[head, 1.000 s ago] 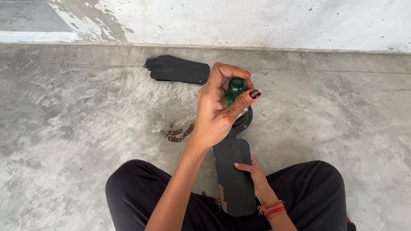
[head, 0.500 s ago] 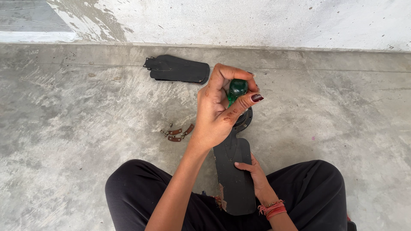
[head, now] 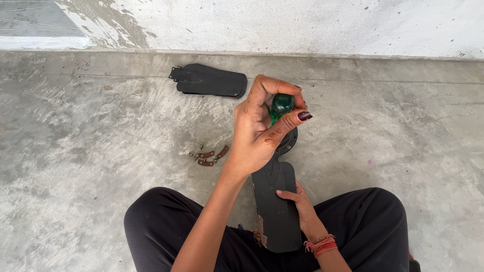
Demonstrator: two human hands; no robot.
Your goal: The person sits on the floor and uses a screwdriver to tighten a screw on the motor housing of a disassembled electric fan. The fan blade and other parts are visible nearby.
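I sit cross-legged on a concrete floor. My left hand is shut on the green translucent handle of a screwdriver, which stands upright over the round ring end of a long black flat plate. The tool's shaft and tip are hidden behind my hand. My right hand lies flat on the plate's right edge, fingers apart, pressing it against my lap. A red bangle and thread are on that wrist.
A second black flat plate lies near the base of the wall. Several small screws and brown metal brackets are scattered on the floor left of my left hand. My black-trousered legs frame the lower view.
My left hand has shifted its grip very slightly on the green handle. The plate and my right hand have stayed where they were.
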